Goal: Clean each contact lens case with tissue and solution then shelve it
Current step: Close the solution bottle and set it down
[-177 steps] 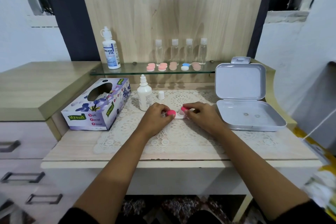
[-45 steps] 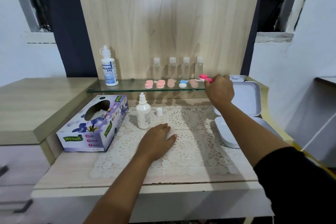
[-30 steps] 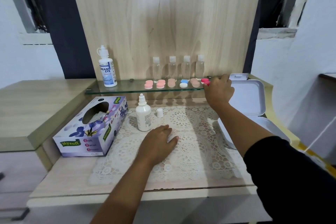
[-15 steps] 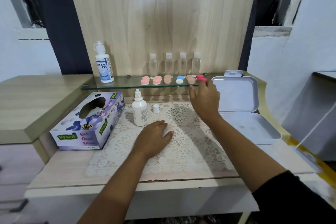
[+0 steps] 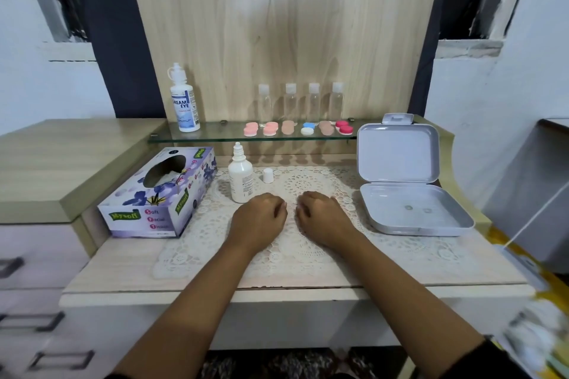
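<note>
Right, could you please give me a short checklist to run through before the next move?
1. Red case set on the glass shelf, at the right end of the row: ok.
2. Left hand and right hand free, resting on the lace mat: ok.
3. Grey box open, no case left inside: ok.
4. Solution bottle capped: not ok, its cap stands beside it.
5. Tissue box stocked: ok, white tissue shows in the opening.
6. Used tissue cleared: cannot tell, none stands out against the white mat.
</note>
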### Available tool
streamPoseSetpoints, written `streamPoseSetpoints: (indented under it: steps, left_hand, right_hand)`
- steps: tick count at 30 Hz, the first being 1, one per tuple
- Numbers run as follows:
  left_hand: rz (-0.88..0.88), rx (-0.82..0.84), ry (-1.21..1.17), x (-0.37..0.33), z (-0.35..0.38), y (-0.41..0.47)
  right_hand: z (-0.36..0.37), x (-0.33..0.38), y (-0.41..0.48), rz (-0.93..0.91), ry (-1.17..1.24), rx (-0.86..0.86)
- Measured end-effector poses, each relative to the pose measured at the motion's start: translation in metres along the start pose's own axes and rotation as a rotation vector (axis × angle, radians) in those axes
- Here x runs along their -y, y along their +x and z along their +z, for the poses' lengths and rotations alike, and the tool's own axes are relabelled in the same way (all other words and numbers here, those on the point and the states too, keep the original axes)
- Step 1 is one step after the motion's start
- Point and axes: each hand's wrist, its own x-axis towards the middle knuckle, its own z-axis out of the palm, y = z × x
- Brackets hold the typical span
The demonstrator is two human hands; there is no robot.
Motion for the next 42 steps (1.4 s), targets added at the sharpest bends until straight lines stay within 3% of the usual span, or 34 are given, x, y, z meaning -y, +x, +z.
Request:
streamPoseSetpoints:
  steps: [6, 10, 16, 22, 30, 37, 42]
  left_hand:
    - [-0.068, -0.368, -0.094, -0.002, -0.012, 0.002]
    - [-0.217, -0.460, -0.164, 0.005, -0.021, 0.010]
    - [-0.450, -0.303, -0.318, 0.016, -0.033, 0.023]
    - [-0.492, -0.152, -0.659, 0.032, -0.021, 0.024]
    - [-0.479, -0.182, -0.620, 0.041, -0.010, 0.022]
    - [-0.466, -0.187, -0.618, 0.041, -0.010, 0.021]
    - [-0.465, -0.195, -0.623, 0.044, -0.007, 0.021]
  right_hand:
    - [-0.001, 0.001, -0.001, 0.004, 0.011, 0.012]
    - [-0.002, 0.002, -0.001, 0.007, 0.021, 0.021]
    - [-0.002, 0.004, -0.001, 0.009, -0.002, 0.017]
    - [-0.005, -0.003, 0.007, 0.026, 0.056, 0.090]
    - [-0.019, 0.000, 0.041, 0.139, 0.020, 0.134]
    - [-0.006, 0.018, 0.088, 0.143, 0.193, 0.023]
    - [0.008, 0.030, 0.100, 0.120, 0.239, 0.061]
